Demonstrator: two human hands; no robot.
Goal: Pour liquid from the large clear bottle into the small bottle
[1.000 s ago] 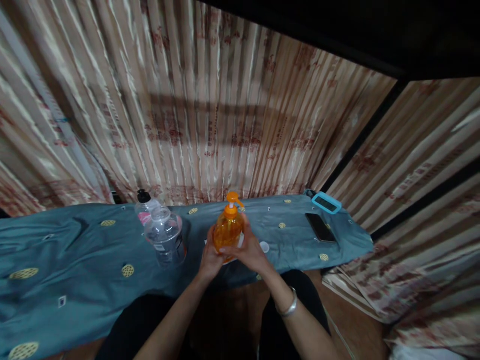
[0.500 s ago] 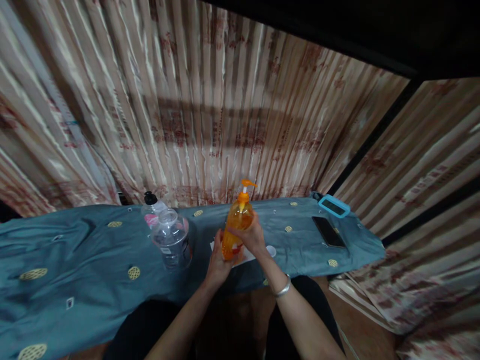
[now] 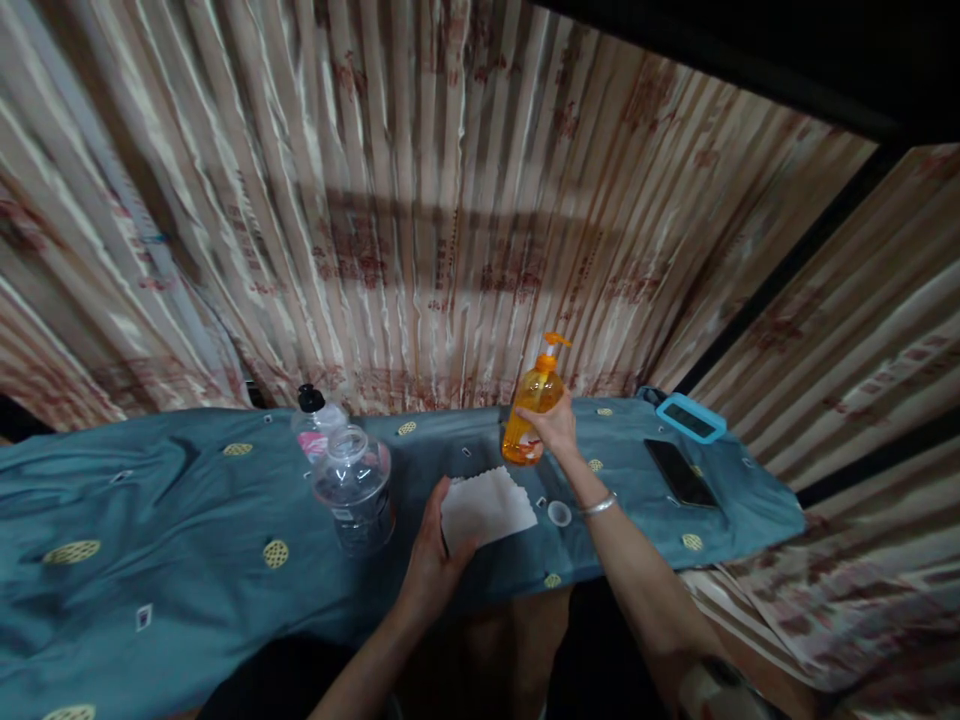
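Note:
My right hand (image 3: 556, 427) grips an orange pump bottle (image 3: 529, 405) and holds it tilted just above the far side of the table. My left hand (image 3: 434, 550) rests by the near left edge of a white napkin (image 3: 486, 506) lying flat on the blue-grey tablecloth (image 3: 187, 520); its thumb touches the napkin. A small white cap (image 3: 559, 513) lies to the right of the napkin, under my right wrist.
A clear plastic jar (image 3: 354, 490) and behind it a bottle with a black cap (image 3: 313, 418) stand left of the napkin. A dark phone (image 3: 680, 472) and a blue-framed device (image 3: 691, 419) lie at the right end. Striped curtains (image 3: 420, 220) hang close behind the table.
My right hand carried the orange bottle up, back and to the right, off the napkin. My left hand let go of the bottle and dropped to the napkin's edge.

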